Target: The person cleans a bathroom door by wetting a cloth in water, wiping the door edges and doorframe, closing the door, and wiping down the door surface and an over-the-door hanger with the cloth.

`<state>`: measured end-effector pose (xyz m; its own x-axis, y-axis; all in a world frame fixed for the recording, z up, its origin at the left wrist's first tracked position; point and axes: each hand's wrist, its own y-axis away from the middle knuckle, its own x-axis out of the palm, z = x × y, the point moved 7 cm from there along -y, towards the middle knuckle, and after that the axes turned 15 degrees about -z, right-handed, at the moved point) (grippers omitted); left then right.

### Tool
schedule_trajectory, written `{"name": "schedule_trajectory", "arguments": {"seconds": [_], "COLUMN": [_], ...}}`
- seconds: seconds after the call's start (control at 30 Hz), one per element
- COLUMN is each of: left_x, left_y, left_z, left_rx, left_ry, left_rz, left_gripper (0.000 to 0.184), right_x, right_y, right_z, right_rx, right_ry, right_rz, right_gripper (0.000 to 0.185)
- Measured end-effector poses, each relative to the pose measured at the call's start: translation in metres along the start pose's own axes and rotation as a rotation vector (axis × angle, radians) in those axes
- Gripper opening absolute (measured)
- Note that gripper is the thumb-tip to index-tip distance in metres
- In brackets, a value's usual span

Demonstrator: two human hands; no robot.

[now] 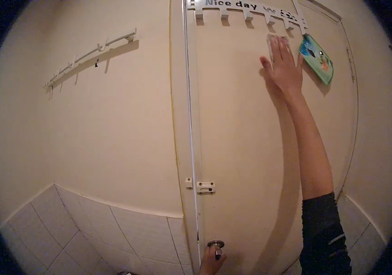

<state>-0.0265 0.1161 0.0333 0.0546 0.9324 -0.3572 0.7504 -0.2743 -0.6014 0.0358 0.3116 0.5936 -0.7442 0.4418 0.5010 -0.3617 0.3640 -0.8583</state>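
Right hand: straight fingers are pressing pale cloth against door
Left hand: curled fingers are holding doorknob
Hook rack: is reading "Nice day"

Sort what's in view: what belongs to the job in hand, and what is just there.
In the job, apparently:
right hand, flat over a pale thin sheet, perhaps a wipe
flat cream door beneath it
left hand, on the round metal doorknob

Just there:
white "Nice day" hook rack
green-and-blue printed hanging item
white wall-mounted hook rail
small off-white rectangular latch
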Motion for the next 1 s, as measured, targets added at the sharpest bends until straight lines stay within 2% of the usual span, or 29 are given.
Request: {"name": "schedule_trajectory", "arguments": {"seconds": [0.07, 0.17, 0.23, 0.3, 0.4, 0.53, 0.67, 0.77, 0.8, 0.9, 0.97, 1.0], "left_x": [-0.004, 0.003, 0.001, -0.001, 0.001, 0.006, -0.002, 0.007, 0.007, 0.007, 0.007, 0.003], "left_y": [-0.001, -0.001, -0.003, 0.001, 0.000, 0.003, 0.001, 0.003, 0.003, 0.006, 0.008, 0.005], "left_z": [-0.009, -0.002, -0.006, -0.008, -0.007, 0.010, -0.010, 0.016, 0.017, 0.009, 0.007, 0.002], "left_rx": [-0.010, 0.083, 0.068, 0.062, 0.083, 0.041, -0.089, -0.031, -0.067, -0.222, -0.381, -0.283], "left_ry": [-0.055, -0.046, -0.035, -0.031, -0.022, -0.041, -0.046, -0.087, -0.069, -0.024, -0.021, -0.040], "left_rz": [0.009, -0.003, -0.031, -0.032, -0.031, -0.042, 0.002, 0.027, 0.044, 0.125, 0.207, 0.139], "left_gripper": [0.036, 0.037, 0.036, 0.035, 0.034, 0.035, 0.038, 0.039, 0.039, 0.039, 0.039, 0.039], "right_x": [-0.005, -0.009, -0.012, -0.014, -0.023, -0.021, -0.031, -0.042, -0.047, -0.052, -0.057, -0.058], "right_y": [0.000, -0.009, -0.010, -0.014, -0.018, -0.011, 0.021, 0.060, 0.071, 0.081, 0.070, 0.063], "right_z": [0.003, 0.034, 0.085, 0.140, 0.184, 0.154, 0.054, -0.026, -0.042, -0.052, -0.021, 0.004], "right_rx": [0.054, 0.138, 0.029, -0.027, -0.108, -0.113, 0.028, 0.091, 0.129, 0.237, 0.232, 0.231], "right_ry": [0.013, -0.009, -0.212, -0.398, -0.383, -0.355, -0.181, 0.017, 0.070, 0.077, 0.020, -0.010], "right_rz": [0.013, 0.075, -0.051, -0.011, 0.010, 0.027, 0.113, 0.181, 0.214, 0.208, 0.204, 0.200], "right_gripper": [0.068, 0.074, 0.077, 0.081, 0.080, 0.077, 0.074, 0.074, 0.074, 0.077, 0.079, 0.081]}}
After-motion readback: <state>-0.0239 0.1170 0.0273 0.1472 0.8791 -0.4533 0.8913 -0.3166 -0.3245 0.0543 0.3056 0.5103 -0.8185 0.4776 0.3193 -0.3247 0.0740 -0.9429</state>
